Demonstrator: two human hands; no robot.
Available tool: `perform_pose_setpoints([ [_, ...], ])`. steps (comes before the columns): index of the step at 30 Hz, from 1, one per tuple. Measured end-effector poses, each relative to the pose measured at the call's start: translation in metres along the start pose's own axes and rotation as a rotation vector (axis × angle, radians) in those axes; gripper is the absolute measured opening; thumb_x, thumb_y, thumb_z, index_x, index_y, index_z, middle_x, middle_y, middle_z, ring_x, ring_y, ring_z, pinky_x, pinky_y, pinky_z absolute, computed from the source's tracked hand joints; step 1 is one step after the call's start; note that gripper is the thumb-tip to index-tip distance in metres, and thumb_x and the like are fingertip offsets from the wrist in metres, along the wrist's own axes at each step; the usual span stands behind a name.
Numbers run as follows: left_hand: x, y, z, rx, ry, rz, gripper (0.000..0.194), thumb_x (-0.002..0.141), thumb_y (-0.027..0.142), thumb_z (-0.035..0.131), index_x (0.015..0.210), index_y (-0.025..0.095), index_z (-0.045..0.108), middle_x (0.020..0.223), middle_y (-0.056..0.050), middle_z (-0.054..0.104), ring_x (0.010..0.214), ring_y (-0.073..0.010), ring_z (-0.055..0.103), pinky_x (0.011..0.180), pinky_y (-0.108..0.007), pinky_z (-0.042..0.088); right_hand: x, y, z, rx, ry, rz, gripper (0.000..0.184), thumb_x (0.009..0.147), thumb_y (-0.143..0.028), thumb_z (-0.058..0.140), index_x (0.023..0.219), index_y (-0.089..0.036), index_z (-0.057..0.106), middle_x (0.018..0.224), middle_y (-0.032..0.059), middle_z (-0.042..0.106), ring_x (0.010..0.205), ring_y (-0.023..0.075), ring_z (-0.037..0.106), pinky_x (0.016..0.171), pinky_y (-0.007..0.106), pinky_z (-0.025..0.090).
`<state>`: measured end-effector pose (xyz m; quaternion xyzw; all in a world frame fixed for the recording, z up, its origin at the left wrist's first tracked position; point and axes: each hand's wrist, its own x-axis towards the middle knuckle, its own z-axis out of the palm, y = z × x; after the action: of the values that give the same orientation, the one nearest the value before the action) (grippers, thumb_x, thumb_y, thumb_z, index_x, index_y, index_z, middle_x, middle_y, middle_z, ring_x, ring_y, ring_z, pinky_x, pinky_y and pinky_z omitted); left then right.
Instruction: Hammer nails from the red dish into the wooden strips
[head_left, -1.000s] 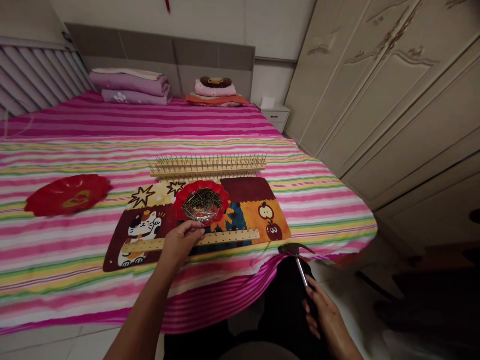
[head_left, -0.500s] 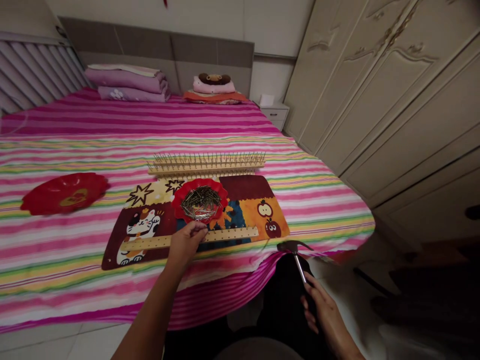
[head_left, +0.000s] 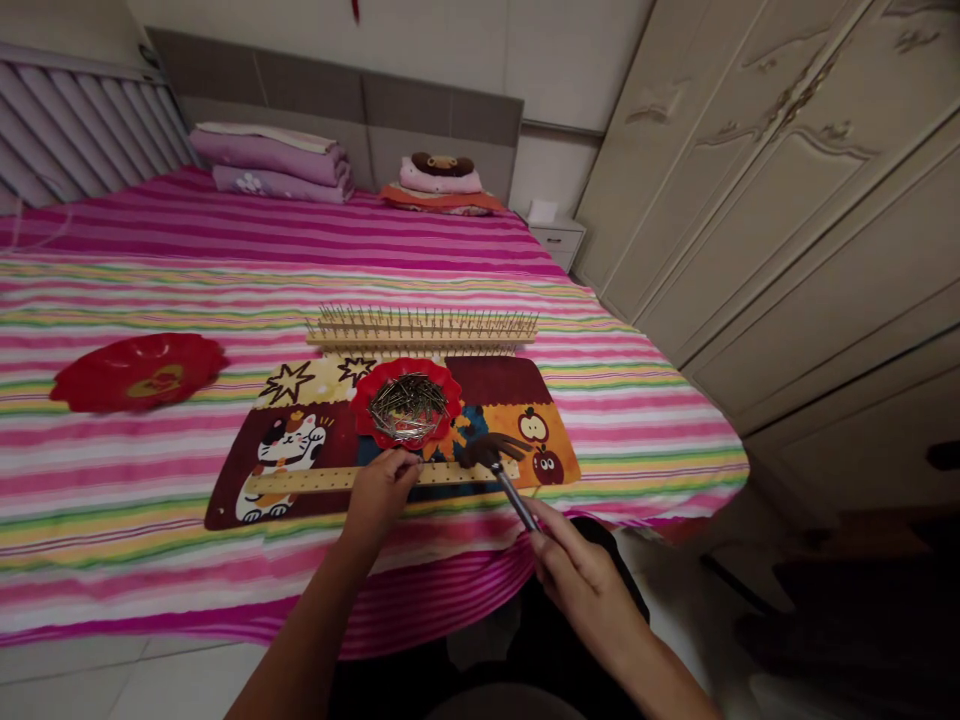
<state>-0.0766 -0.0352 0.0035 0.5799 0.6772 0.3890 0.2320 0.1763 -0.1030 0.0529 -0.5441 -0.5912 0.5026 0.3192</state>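
My left hand is pinched on a small nail, held at the near wooden strip that lies across a colourful cartoon mat. My right hand grips the handle of a claw hammer, whose dark head hovers over the right part of the strip. A red scalloped dish full of loose nails sits just beyond my left hand. Behind it lies a second wooden strip with several nails standing in rows.
Everything rests on a bed with a pink striped sheet. An empty red dish lies at the left. Folded purple bedding and a pillow pile sit by the headboard. A cream wardrobe fills the right; a small nightstand stands beside it.
My right hand has swung the hammer up and left, from below the bed's edge to above the near strip. My left hand stays pinched at the strip.
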Motion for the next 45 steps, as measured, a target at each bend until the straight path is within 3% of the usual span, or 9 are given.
perform_pose_setpoints([
  [5, -0.001, -0.002, 0.002, 0.032, -0.011, 0.024, 0.014, 0.073, 0.030, 0.054, 0.066, 0.022, 0.063, 0.068, 0.001, 0.062, 0.066, -0.0135, 0.056, 0.064, -0.024, 0.041, 0.032, -0.029, 0.021, -0.228, -0.094, -0.321, 0.042, 0.093, -0.032, 0.038, 0.131, -0.022, 0.051, 0.110, 0.0069, 0.066, 0.100, 0.0179, 0.061, 0.089, 0.030, 0.046],
  [11, -0.001, -0.004, 0.004, 0.021, -0.010, 0.032, 0.014, 0.074, 0.029, 0.053, 0.068, 0.021, 0.063, 0.070, 0.001, 0.062, 0.067, -0.0129, 0.056, 0.065, -0.024, 0.041, 0.028, -0.020, 0.018, -0.370, -0.120, -0.307, 0.043, 0.092, -0.032, 0.037, 0.131, -0.020, 0.050, 0.095, 0.0077, 0.069, 0.086, 0.0185, 0.065, 0.081, 0.030, 0.049],
  [15, -0.001, -0.005, 0.002, 0.027, -0.044, 0.015, 0.013, 0.073, 0.030, 0.054, 0.070, 0.022, 0.064, 0.071, 0.001, 0.063, 0.069, -0.0134, 0.058, 0.067, -0.024, 0.043, -0.001, 0.010, -0.002, -0.270, -0.064, -0.133, 0.049, 0.092, -0.043, 0.036, 0.132, -0.020, 0.049, 0.060, -0.0014, 0.055, 0.054, 0.0133, 0.052, 0.054, 0.022, 0.044],
  [19, 0.004, -0.002, -0.010, 0.003, -0.123, -0.035, 0.019, 0.072, 0.032, 0.054, 0.082, 0.021, 0.067, 0.078, 0.000, 0.067, 0.070, -0.0142, 0.061, 0.068, -0.025, 0.046, -0.028, 0.054, -0.018, -0.088, 0.077, 0.127, 0.057, 0.085, -0.055, 0.043, 0.128, -0.019, 0.054, 0.053, -0.0048, 0.039, 0.049, 0.0118, 0.041, 0.045, 0.021, 0.034],
  [24, 0.025, 0.010, -0.027, 0.232, 0.035, 0.063, 0.024, 0.079, 0.031, 0.046, 0.087, 0.021, 0.067, 0.091, -0.003, 0.069, 0.083, -0.0166, 0.062, 0.077, -0.026, 0.045, -0.045, 0.105, -0.028, 0.103, 0.232, 0.370, 0.073, 0.070, -0.067, 0.051, 0.125, -0.018, 0.056, 0.053, -0.0053, 0.038, 0.049, 0.0120, 0.038, 0.046, 0.023, 0.032],
  [31, 0.064, 0.035, -0.012, 0.743, -0.187, -0.028, 0.027, 0.078, 0.034, 0.048, 0.076, 0.017, 0.069, 0.090, -0.015, 0.068, 0.093, -0.0304, 0.061, 0.076, -0.038, 0.044, -0.039, 0.115, -0.027, 0.239, 0.303, 0.516, 0.070, 0.067, -0.060, 0.056, 0.124, -0.019, 0.055, 0.051, -0.0066, 0.036, 0.044, 0.0098, 0.033, 0.042, 0.020, 0.023],
  [36, 0.081, 0.035, -0.005, 0.606, -0.263, -0.255, 0.015, 0.067, 0.027, 0.058, 0.068, 0.016, 0.069, 0.084, -0.017, 0.070, 0.084, -0.0312, 0.064, 0.069, -0.035, 0.043, -0.036, 0.114, -0.027, 0.229, 0.274, 0.500, 0.071, 0.065, -0.058, 0.058, 0.124, -0.018, 0.056, 0.051, -0.0054, 0.040, 0.045, 0.0104, 0.037, 0.041, 0.021, 0.022],
  [42, 0.076, 0.029, -0.025, 0.387, -0.266, -0.212, 0.016, 0.069, 0.030, 0.055, 0.071, 0.020, 0.067, 0.067, -0.001, 0.069, 0.065, -0.0155, 0.061, 0.058, -0.023, 0.040, -0.036, 0.121, -0.027, 0.205, 0.263, 0.474, 0.069, 0.067, -0.058, 0.055, 0.123, -0.017, 0.056, 0.049, -0.0066, 0.038, 0.043, 0.0102, 0.035, 0.042, 0.022, 0.024],
  [45, 0.064, 0.030, -0.036, 0.048, -0.195, -0.208, 0.020, 0.062, 0.038, 0.061, 0.068, 0.019, 0.066, 0.063, 0.001, 0.067, 0.060, -0.0137, 0.057, 0.058, -0.023, 0.040, -0.036, 0.127, -0.027, 0.189, 0.240, 0.461, 0.070, 0.068, -0.059, 0.055, 0.124, -0.016, 0.055, 0.048, -0.0074, 0.037, 0.043, 0.0101, 0.034, 0.043, 0.023, 0.024],
])
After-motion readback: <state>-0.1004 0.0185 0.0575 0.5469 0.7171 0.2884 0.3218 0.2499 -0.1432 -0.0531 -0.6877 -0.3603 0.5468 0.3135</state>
